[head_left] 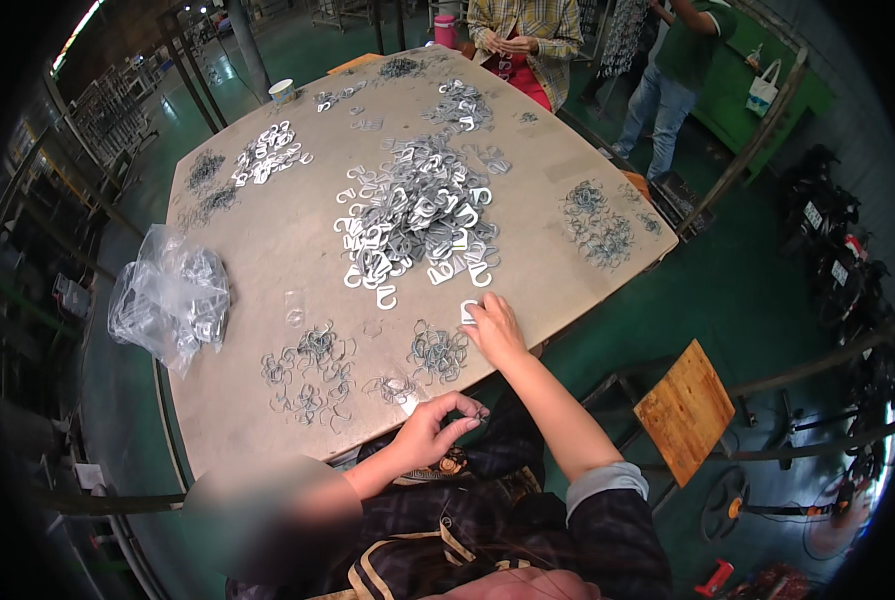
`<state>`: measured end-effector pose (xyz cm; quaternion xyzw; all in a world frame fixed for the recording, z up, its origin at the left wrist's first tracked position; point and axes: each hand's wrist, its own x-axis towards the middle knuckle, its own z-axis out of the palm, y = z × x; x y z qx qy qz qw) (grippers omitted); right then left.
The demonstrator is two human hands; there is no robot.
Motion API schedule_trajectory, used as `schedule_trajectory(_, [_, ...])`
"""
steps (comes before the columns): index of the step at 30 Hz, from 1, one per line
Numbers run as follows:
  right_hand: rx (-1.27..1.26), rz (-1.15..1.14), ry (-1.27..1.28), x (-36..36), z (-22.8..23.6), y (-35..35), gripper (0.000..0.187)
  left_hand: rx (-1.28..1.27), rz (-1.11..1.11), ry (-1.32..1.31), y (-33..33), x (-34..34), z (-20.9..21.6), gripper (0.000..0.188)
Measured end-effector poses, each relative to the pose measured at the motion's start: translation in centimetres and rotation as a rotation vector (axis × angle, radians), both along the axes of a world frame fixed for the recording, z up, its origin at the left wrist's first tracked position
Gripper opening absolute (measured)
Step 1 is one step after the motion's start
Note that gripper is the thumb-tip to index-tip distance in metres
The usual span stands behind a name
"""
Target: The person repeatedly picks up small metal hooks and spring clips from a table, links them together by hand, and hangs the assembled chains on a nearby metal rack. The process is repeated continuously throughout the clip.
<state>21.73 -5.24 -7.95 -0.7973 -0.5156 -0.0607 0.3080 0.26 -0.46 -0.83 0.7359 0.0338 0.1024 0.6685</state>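
Observation:
My left hand (436, 430) is just off the near edge of the table, its thumb and forefinger pinched on something small and dark that I cannot make out. Further out, above the tabletop (268, 240), my right hand (498, 330) has its fingertips closed on a flat white hook (470, 312). Past it lies a big heap of grey and white flat hooks (418, 210). Closer to me, between the two hands and to their left, a pile of thin bent wire pieces (438, 352) rests on the brown table covering.
More wire pieces (308, 375) lie near left, others (598, 225) at the right corner. A clear plastic bag (173, 295) sits on the left edge. Across the table a person in a plaid shirt (528, 35) works. A wooden board (685, 412) is at right.

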Motion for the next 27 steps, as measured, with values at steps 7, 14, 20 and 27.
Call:
schedule_trajectory(7, [0.021,0.046,-0.239,0.9,-0.9,1.1,0.015,0.001,0.004,0.014,0.3,-0.4,-0.3,0.008])
schedule_trajectory(14, [0.251,-0.179,0.343,0.2,1.2,-0.2,0.011,0.007,0.06,0.015,0.0,-0.3,-0.3,0.007])
schedule_trajectory(20, [0.301,-0.073,1.127,-4.4,6.5,-6.1,0.017,0.058,0.193,-0.06,-0.3,0.7,-0.7,0.009])
schedule_trajectory(27, [0.288,0.003,1.153,-8.0,7.4,-8.6,0.017,0.151,0.252,0.016,-1.0,0.4,-0.6,0.01])
